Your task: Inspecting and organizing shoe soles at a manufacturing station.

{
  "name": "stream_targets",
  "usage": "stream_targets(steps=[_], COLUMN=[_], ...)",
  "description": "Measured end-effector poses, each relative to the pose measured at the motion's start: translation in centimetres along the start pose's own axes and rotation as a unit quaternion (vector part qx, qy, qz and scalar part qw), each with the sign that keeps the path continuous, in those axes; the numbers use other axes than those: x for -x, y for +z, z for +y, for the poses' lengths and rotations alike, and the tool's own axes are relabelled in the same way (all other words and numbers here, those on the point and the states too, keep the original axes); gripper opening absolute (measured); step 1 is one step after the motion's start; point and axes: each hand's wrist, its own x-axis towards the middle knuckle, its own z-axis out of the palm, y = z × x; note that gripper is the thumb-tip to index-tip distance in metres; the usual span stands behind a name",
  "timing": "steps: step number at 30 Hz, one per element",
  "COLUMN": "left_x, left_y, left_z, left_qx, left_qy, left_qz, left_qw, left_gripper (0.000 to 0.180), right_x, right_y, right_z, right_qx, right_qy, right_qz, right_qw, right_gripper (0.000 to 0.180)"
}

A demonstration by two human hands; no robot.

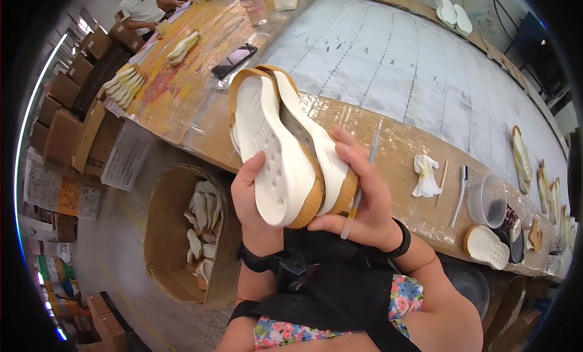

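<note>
Our L hand [256,201] & R hand [375,201] clasp both soles [267,152] near-end — prob. light, springy foam; we'd grip sidewalls.

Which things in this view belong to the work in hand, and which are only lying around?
Seems part of the job:
two white-and-tan shoe soles, held between left hand and right hand
slim translucent pen-like tool, in the right hand

Probably lying about:
smartphone
crumpled white tissue
green-lidded clear container

Someone is wearing a black apron [343,297] over a pink and blue floral garment [288,332], plus two black wristbands [401,238].
</note>
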Motion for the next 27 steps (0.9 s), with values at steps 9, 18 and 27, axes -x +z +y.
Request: stream_targets(steps=[9,18,27], left_x=[1.5,-3.7,-3.7], left_y=[-0.8,-3.1,-8.9], left_z=[-0.8,9.3,10.0], left_qx=[-0.042,-0.177,-0.111], left_qy=[0.091,-0.009,0.002], left_qz=[-0.101,0.006,-0.145], left_qw=[0.99,0.984,0.983], left_gripper=[0.046,0.036,0.031], right_x=[2.4,2.5,0.8], right_y=[1.8,3.1,7.8], right_z=[0.3,9.3,11.9], right_qx=[-0.001,-0.136,-0.246], right_qy=[-0.122,0.25,0.336], right_qz=[-0.051,-0.045,-0.137], right_qw=[0.991,0.958,0.899], right_gripper=[0.059,0.047,0.056])
